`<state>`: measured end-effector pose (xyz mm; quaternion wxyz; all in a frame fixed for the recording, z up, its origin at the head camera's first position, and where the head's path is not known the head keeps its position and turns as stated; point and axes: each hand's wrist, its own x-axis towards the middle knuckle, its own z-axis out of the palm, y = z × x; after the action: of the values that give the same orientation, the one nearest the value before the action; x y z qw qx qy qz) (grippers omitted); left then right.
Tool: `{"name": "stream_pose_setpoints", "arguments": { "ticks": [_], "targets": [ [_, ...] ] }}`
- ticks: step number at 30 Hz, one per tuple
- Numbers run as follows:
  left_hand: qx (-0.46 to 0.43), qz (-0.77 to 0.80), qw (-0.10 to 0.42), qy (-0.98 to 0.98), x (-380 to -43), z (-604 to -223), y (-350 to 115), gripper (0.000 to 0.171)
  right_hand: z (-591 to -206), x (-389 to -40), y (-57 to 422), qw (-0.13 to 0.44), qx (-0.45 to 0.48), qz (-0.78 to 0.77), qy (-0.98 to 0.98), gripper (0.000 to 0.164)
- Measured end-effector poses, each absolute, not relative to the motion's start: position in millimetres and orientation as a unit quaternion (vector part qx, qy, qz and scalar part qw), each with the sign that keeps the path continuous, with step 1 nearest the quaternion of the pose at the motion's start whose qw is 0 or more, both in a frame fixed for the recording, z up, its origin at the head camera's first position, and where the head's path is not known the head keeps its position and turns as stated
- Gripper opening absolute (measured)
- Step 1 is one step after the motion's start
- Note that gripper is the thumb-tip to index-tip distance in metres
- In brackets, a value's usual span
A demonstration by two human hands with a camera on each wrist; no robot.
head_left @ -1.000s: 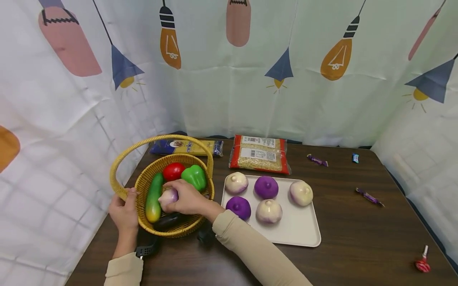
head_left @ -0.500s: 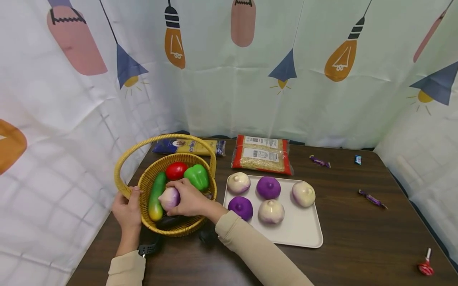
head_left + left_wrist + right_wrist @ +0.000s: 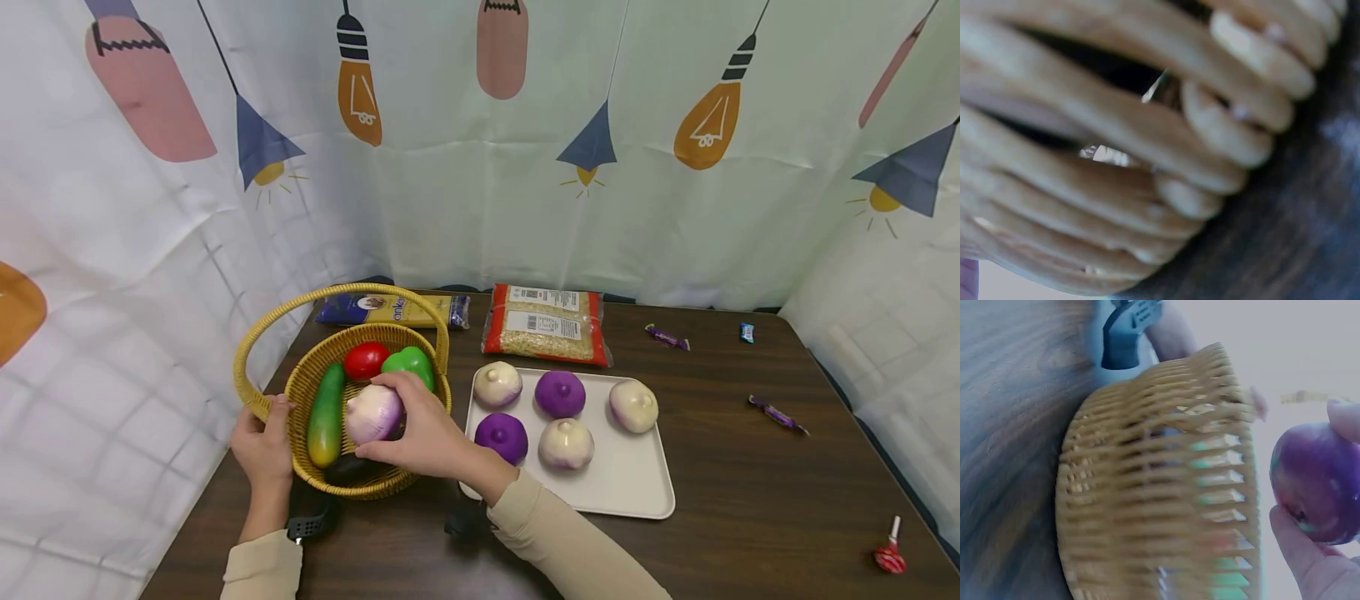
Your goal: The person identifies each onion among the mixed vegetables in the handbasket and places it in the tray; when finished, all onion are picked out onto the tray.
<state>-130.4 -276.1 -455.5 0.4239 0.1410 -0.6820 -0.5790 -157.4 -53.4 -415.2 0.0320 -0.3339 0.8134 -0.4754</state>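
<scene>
My right hand [image 3: 423,429] holds a white-and-purple turnip [image 3: 371,414] between thumb and fingers, above the inside of a yellow wicker basket [image 3: 367,492]. In the right wrist view the turnip [image 3: 1313,481] shows its purple side, apart from the basket rim. My left hand [image 3: 262,442] grips the basket's left rim near the foot of the arched handle. The basket holds a green-and-yellow cucumber [image 3: 326,417], a red tomato [image 3: 366,361], a green bell pepper [image 3: 409,363], partly covered by my right hand, and a dark eggplant [image 3: 352,468]. Blurred basket weave [image 3: 1104,119] fills the left wrist view.
Right of the basket, a white tray [image 3: 630,492] carries several white and purple turnips [image 3: 566,443]. Behind stand a pasta packet [image 3: 412,311] and a red-edged grain bag [image 3: 543,325]. Wrapped candies [image 3: 778,415] and a red lollipop [image 3: 890,557] lie at the right.
My right hand has raised the turnip from among the vegetables and shifted it slightly to the right. My left hand keeps its grip on the basket.
</scene>
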Motion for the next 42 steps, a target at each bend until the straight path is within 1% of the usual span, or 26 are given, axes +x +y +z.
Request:
{"name": "stream_pose_setpoints", "arguments": {
  "ticks": [5,8,16,19,24,27,31,34,38,42],
  "targets": [
    [0.140,-0.576,0.423,-0.686,-130,-455,-276,0.025,-404,-155,-13,0.017,-0.337,-0.490,0.804,0.078],
    [0.141,-0.575,0.423,-0.686,-130,-455,-276,0.025,-401,-154,15,0.005,-0.322,-0.497,0.806,0.077],
    [0.141,-0.579,0.423,-0.683,-129,-454,-277,0.025,-409,-149,89,-0.018,-0.273,-0.516,0.812,0.081],
    [0.139,-0.585,0.429,-0.674,-129,-452,-279,0.025,-415,-146,114,-0.010,-0.264,-0.535,0.803,0.081],
    [0.141,-0.595,0.433,-0.662,-129,-451,-281,0.022,-430,-142,152,0.033,-0.238,-0.583,0.776,0.077],
    [0.143,-0.597,0.429,-0.663,-129,-452,-281,0.022,-437,-141,173,0.032,-0.227,-0.587,0.777,0.077],
    [0.141,-0.592,0.427,-0.668,-130,-454,-280,0.023,-443,-139,196,0.008,-0.227,-0.573,0.787,0.077],
    [0.137,-0.592,0.428,-0.669,-130,-456,-279,0.023,-447,-137,212,0.003,-0.224,-0.570,0.790,0.080],
    [0.130,-0.597,0.430,-0.664,-132,-459,-279,0.021,-455,-131,234,0.011,-0.219,-0.550,0.806,0.082],
    [0.122,-0.600,0.431,-0.663,-134,-461,-278,0.021,-465,-125,252,0.022,-0.230,-0.511,0.828,0.079]
  ]
}}
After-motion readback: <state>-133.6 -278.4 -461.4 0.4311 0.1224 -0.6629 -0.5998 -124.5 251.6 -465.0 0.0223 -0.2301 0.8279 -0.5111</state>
